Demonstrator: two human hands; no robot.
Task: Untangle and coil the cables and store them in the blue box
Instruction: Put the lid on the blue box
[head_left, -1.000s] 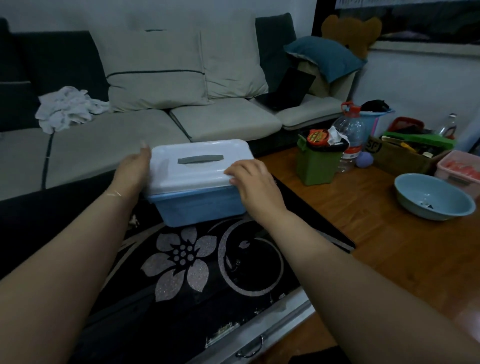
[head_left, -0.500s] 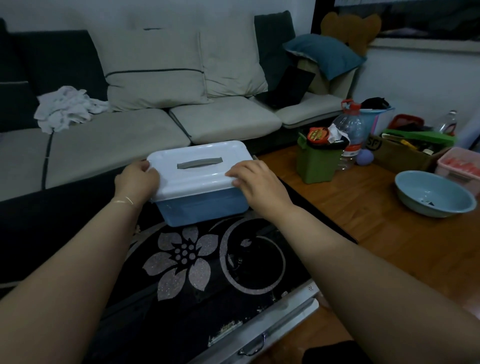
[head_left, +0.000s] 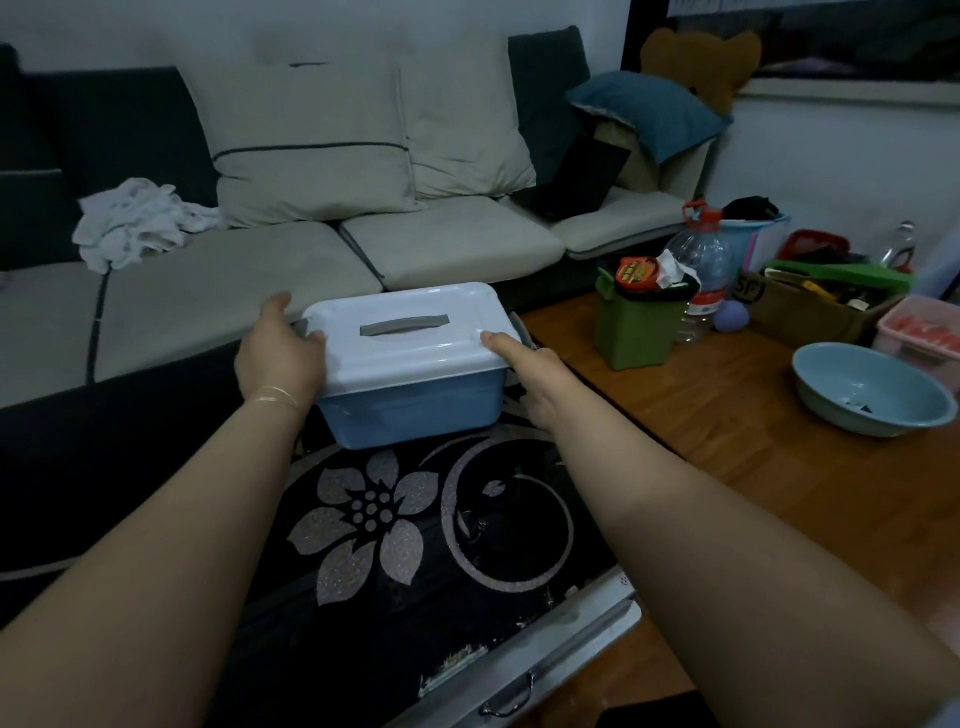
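At 6 o'clock, bottom edge, a metal strip with a small handle (head_left: 506, 701) borders the black floral-print surface (head_left: 374, 525); what it belongs to is cut off. Both forearms enter from the lower corners, elbows out of frame. At centre sits the blue box (head_left: 415, 410) on the floral surface, its white lid (head_left: 410, 338) on, grey lid handle (head_left: 404, 325) lying flat. No cables can be made out; box contents hidden by the lid. Left hand (head_left: 278, 358) at 9 o'clock of the box grips the lid's left end, thumb on top, fingers wrapped round the far side and mostly hidden. Right hand (head_left: 535, 384) at 3 o'clock of the box: thumb pressing the lid's right corner, remaining fingers tucked behind the box's side, so grip there hard to read, looks like holding the right end. A grey latch near each hand, partly covered. At 3 o'clock on the wooden floor (head_left: 701, 415): teal bowl (head_left: 872, 395) with something small and dark inside, unclear. Further, 2 o'clock: green bin (head_left: 639, 327) stuffed with trash, clear water bottle (head_left: 704, 270) behind it, cardboard box (head_left: 810, 306) of clutter, pink container (head_left: 922, 332) cut off by the right edge. Far, 12 o'clock: sofa (head_left: 234, 306) with cushions, crumpled white cloth (head_left: 135, 221) at 10 o'clock, open dark laptop (head_left: 582, 182) at 1 o'clock. Lighting dim; details murky.
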